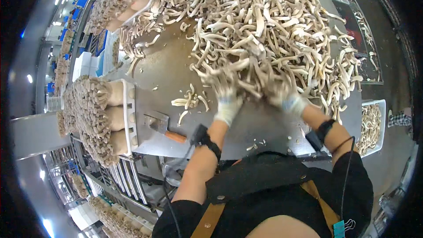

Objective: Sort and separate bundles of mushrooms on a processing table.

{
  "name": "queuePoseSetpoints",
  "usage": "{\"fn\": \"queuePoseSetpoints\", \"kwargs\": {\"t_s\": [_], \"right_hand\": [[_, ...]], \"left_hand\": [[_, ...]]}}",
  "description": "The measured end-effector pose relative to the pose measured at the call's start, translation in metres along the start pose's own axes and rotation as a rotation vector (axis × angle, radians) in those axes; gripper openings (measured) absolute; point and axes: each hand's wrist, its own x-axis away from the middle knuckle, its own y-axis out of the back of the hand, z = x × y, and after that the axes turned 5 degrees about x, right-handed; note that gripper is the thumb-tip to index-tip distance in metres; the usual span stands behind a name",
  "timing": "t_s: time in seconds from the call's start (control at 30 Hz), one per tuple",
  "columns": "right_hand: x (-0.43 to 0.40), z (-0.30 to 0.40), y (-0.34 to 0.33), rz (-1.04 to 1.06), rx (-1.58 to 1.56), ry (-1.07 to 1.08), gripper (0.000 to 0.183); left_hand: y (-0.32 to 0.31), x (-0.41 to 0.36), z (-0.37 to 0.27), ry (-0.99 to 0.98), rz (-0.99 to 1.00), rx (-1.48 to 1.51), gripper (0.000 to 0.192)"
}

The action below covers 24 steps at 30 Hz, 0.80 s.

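A large heap of loose king oyster-like mushrooms (261, 23), pale with curved stems, covers much of the metal table (165, 53). My left hand (228, 100), in a white glove, touches the heap's near edge, its fingertips blurred among the stems. To its right my right hand (289, 99), gloved too, reaches into the same edge and is more blurred. Mushrooms hide parts of the fingers, so I cannot see whether either hand grips any. Left of my left hand lie a few loose mushrooms (188, 100) and a cleaver (162, 124) with a wooden handle.
A white crate (130, 119) on its side holds mushroom clusters growing from blocks at the table's left. Another such crate (138, 6) stands farther back. A white bin of mushrooms (370, 129) sits beyond the right edge. Small scraps (256, 145) lie near the front edge.
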Motion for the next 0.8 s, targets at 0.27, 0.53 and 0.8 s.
{"fn": "queuePoseSetpoints", "kwargs": {"t_s": [0.27,0.53,0.8], "right_hand": [[-0.118,-0.016,0.088,-0.273,-0.206,-0.108,0.036],[-0.192,-0.034,0.122,-0.208,-0.666,-0.482,0.037],[-0.187,-0.061,0.107,-0.660,-1.720,-0.579,0.048]], "left_hand": [[0.065,0.063,0.167,0.646,-0.295,1.474,0.059],[0.076,-0.068,0.091,0.033,-0.304,0.455,0.040],[0.216,-0.190,0.396,0.338,-0.852,1.271,0.053]]}}
